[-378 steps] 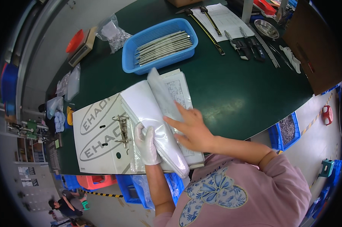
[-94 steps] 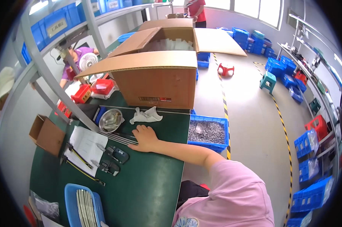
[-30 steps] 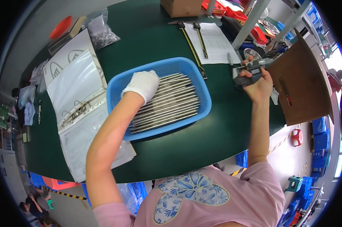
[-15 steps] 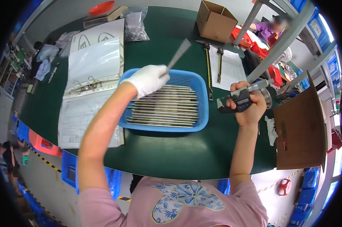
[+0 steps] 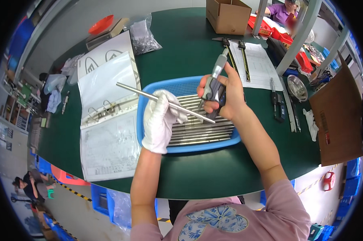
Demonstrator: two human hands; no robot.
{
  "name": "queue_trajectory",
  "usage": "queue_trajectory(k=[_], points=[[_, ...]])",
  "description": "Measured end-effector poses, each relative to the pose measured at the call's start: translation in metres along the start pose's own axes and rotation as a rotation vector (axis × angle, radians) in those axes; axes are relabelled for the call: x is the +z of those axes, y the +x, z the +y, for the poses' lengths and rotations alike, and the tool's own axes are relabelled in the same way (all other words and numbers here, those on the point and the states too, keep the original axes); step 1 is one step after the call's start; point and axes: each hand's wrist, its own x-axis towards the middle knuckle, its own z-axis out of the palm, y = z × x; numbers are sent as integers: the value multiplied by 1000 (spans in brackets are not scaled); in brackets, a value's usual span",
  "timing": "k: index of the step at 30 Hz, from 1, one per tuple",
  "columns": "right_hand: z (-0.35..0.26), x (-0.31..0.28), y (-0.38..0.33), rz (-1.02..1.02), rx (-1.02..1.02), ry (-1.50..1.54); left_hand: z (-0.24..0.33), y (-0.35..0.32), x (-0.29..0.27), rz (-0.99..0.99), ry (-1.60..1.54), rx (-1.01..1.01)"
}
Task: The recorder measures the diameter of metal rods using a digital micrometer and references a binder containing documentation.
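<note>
My left hand (image 5: pixel 160 120), in a white glove, is closed around a slim metal rod (image 5: pixel 139 92) that slants down to the right over a blue plastic basket (image 5: pixel 189 150). Bare, my right hand (image 5: pixel 232 93) grips a digital micrometer (image 5: pixel 214 86), its thimble pointing up and away. The micrometer's frame is close to the rod's lower right part; whether the two touch I cannot tell. Below both hands, several similar metal rods (image 5: pixel 201 133) lie side by side in the basket, partly hidden by the hands.
An open ring binder (image 5: pixel 109 148) with sheets lies left of the basket. Two calipers (image 5: pixel 246 60) rest on paper at the far right. Nearer are another micrometer (image 5: pixel 276 102), a metal bowl (image 5: pixel 297 88) and an open cardboard box (image 5: pixel 338 112). Behind the table, a person (image 5: pixel 284 12) sits.
My left hand has come nearer, and the rod in it has swung from pointing up and away to lying across the basket. My right hand brought the micrometer leftward over the basket.
</note>
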Motion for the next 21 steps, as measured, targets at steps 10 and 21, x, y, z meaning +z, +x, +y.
queue_trajectory(k=[10,21], points=[[3,-9,-5,-209,-108,-23,-3,-7,9,-63,171,-59],[1,-7,-6,-163,47,78,-3,-7,9,-59,186,-135]])
